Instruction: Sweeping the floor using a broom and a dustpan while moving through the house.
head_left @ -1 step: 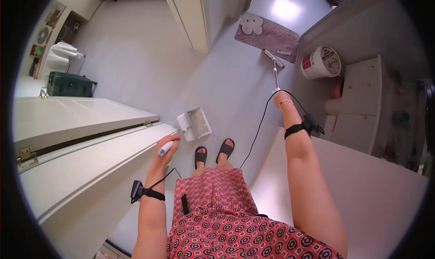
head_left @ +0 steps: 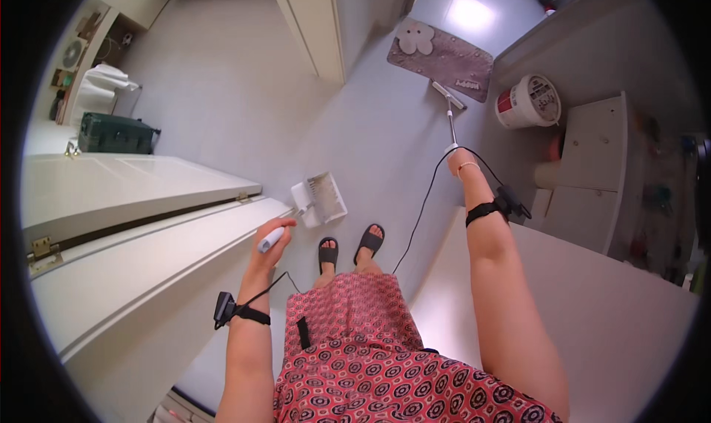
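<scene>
My left hand point(head_left: 270, 238) is closed around the white handle of a white dustpan point(head_left: 320, 199), which rests on the grey floor just ahead of my sandalled feet point(head_left: 348, 247). My right hand point(head_left: 461, 160) is stretched forward and grips the thin pole of a broom point(head_left: 451, 119). The broom's white head point(head_left: 449, 95) lies on the floor at the near edge of a purple mat point(head_left: 444, 59). Both wrists wear black straps, and a black cable hangs from the right one.
An open white door point(head_left: 133, 193) stands close on my left, with a dark green box point(head_left: 115, 133) beyond it. A white bucket with a red label point(head_left: 527, 101) and a white cabinet point(head_left: 592, 164) sit at the right. A white partition point(head_left: 318, 23) juts out ahead.
</scene>
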A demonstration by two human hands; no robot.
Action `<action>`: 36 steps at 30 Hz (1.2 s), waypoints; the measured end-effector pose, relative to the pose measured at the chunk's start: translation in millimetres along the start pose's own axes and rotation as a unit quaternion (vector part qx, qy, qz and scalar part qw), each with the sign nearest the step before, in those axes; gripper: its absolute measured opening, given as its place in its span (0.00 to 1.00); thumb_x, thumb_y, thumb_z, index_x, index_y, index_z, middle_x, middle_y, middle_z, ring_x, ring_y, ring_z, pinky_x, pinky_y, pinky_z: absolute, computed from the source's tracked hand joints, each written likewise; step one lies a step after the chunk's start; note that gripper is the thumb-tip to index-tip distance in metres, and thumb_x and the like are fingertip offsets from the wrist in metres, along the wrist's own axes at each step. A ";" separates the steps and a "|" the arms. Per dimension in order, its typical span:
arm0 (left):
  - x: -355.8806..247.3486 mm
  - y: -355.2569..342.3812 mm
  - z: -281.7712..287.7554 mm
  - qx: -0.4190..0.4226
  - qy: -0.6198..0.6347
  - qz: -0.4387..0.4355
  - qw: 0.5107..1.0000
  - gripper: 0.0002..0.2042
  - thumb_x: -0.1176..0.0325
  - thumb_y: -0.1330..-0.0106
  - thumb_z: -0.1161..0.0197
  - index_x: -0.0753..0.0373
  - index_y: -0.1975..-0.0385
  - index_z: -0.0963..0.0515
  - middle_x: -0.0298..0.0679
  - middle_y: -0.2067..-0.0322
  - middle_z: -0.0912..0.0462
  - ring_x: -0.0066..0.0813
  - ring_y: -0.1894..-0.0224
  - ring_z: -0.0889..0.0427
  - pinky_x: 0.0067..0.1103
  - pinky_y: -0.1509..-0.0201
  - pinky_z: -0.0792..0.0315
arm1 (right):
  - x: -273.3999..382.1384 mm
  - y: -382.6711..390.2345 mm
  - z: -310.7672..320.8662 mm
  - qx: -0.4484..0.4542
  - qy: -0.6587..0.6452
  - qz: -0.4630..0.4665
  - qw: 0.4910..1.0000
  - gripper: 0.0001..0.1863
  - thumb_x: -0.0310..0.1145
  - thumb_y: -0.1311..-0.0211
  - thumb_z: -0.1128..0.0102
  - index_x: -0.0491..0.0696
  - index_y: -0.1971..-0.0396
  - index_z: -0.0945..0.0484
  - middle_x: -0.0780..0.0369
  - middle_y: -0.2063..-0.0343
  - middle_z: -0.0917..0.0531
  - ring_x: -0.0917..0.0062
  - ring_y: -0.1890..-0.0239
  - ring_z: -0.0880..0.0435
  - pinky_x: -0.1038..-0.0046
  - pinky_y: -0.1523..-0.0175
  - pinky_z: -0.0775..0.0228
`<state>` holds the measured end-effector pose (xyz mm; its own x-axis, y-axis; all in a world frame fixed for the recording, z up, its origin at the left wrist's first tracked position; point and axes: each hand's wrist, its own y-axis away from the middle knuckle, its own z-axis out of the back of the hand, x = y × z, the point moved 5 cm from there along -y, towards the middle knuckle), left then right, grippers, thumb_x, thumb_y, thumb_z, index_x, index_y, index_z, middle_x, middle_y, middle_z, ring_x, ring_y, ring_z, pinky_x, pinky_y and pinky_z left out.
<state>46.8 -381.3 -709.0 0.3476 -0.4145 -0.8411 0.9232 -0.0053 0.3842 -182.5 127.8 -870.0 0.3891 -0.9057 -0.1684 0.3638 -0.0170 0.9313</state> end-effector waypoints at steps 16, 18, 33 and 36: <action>75.4 21.3 51.6 -0.033 0.025 0.043 0.998 0.12 0.68 0.39 0.40 0.61 0.57 0.17 0.39 0.61 0.14 0.29 0.57 0.16 0.22 0.52 0.25 | 319.0 318.4 -203.0 0.003 -0.568 0.107 0.816 0.15 0.37 0.35 0.47 0.41 0.56 0.25 0.51 0.70 0.18 0.64 0.68 0.17 0.65 0.64 0.26; 81.9 36.9 48.3 -0.032 0.025 0.063 0.997 0.12 0.68 0.39 0.40 0.61 0.57 0.17 0.39 0.61 0.14 0.29 0.57 0.16 0.22 0.52 0.25 | 315.9 339.4 -218.0 0.072 -0.709 0.080 0.697 0.13 0.36 0.33 0.48 0.42 0.58 0.26 0.57 0.74 0.22 0.72 0.73 0.22 0.71 0.70 0.31; 76.0 186.8 14.0 -0.121 0.043 0.000 0.992 0.08 0.72 0.39 0.41 0.62 0.64 0.17 0.41 0.66 0.14 0.34 0.62 0.15 0.25 0.55 0.24 | 293.7 272.4 -151.3 -0.186 -0.276 0.091 0.939 0.28 0.38 0.41 0.45 0.50 0.39 0.31 0.47 0.54 0.19 0.55 0.50 0.19 0.58 0.46 0.27; 76.6 195.1 -1.3 -0.140 0.092 -0.002 0.986 0.08 0.73 0.40 0.41 0.62 0.64 0.16 0.40 0.65 0.14 0.33 0.61 0.16 0.24 0.55 0.24 | 313.0 210.2 -106.9 -0.183 -0.222 0.040 0.957 0.24 0.44 0.37 0.44 0.51 0.42 0.28 0.52 0.54 0.17 0.59 0.51 0.18 0.62 0.49 0.25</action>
<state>253.7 -412.9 -698.9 0.3434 -0.2421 -0.9074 0.9248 0.2559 0.2817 106.2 -113.9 -761.5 0.0594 -0.9898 0.1292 0.6519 0.1364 0.7460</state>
